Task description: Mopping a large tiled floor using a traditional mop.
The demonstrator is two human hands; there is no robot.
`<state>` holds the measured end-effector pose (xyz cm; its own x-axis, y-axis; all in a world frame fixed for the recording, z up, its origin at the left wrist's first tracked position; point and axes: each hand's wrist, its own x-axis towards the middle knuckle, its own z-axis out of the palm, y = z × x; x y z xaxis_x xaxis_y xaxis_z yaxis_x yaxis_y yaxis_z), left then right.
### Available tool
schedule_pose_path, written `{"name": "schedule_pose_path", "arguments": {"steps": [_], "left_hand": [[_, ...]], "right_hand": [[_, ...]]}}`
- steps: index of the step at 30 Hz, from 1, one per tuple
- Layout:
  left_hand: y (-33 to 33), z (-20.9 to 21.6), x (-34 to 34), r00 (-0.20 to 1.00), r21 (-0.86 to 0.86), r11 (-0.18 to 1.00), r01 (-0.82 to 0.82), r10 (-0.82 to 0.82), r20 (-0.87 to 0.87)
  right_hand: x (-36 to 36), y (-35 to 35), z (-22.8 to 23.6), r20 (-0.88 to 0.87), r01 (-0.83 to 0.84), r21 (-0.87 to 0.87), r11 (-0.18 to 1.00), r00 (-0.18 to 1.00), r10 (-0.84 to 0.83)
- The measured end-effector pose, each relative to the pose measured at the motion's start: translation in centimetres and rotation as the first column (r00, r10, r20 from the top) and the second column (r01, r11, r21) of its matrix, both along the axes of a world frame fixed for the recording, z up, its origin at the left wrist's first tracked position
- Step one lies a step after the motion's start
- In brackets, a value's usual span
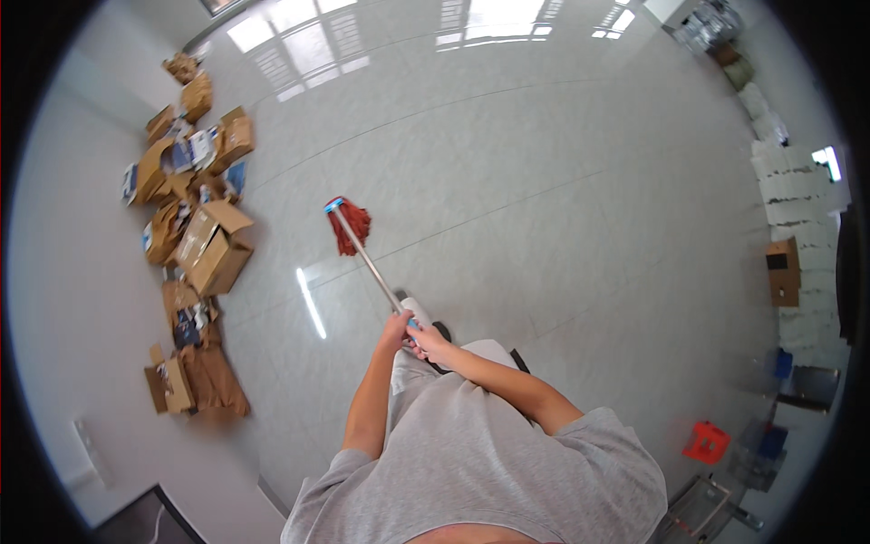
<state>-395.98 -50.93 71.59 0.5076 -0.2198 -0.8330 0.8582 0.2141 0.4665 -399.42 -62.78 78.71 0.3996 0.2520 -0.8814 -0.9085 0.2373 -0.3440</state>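
Observation:
A mop (367, 260) with a metal pole, a blue clamp and red strands slants away from me to the far left, its head resting on the grey tiled floor. Both hands grip the pole's near end, close in front of my body. My left hand (396, 329) is wrapped round the pole slightly farther up. Just to the right and nearer, my right hand (430, 344) closes round the blue grip part of the pole. The fingers of both hands partly hide the grip. My feet show just beyond the hands.
Open cardboard boxes (216, 249), brown paper and packets lie along the left wall. On the right, white stacked packs (797, 199) line the wall, with a cardboard box (784, 272) among them. An orange-red crate (706, 442) stands at the lower right, near a metal-framed cart (698, 508).

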Motion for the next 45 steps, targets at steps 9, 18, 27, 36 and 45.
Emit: {"name": "schedule_pose_path", "arguments": {"steps": [9, 18, 27, 36, 45], "left_hand": [[-1.4, -2.8, 15.2, 0.852, -0.335, 0.783, -0.524, 0.486, -0.196], [1.0, 3.3, 40.5, 0.639, -0.411, 0.5, -0.762, 0.684, -0.352], [-9.9, 5.0, 56.2, 0.492, -0.27, 0.412, -0.87, 0.696, -0.522], [-34.8, 12.6, 71.3, 0.993, 0.088, 0.99, -0.11, 0.107, 0.045], [-57.2, 12.0, 87.2, 0.841, -0.536, 0.766, -0.355, 0.011, -0.541]], "right_hand": [[13.6, -5.4, 12.2, 0.197, -0.509, -0.349, 0.787, 0.781, 0.592], [38.7, -7.0, 24.6, 0.789, -0.525, -0.37, 0.766, 0.257, 0.557], [56.1, -19.5, 24.6, 0.949, -0.142, 0.048, 0.989, 0.314, -0.001], [73.8, -45.6, 30.6, 0.872, 0.091, 0.197, 0.976, 0.438, -0.217], [85.0, -66.4, 38.1, 0.925, 0.192, 0.006, 0.981, 0.371, -0.078]]}}
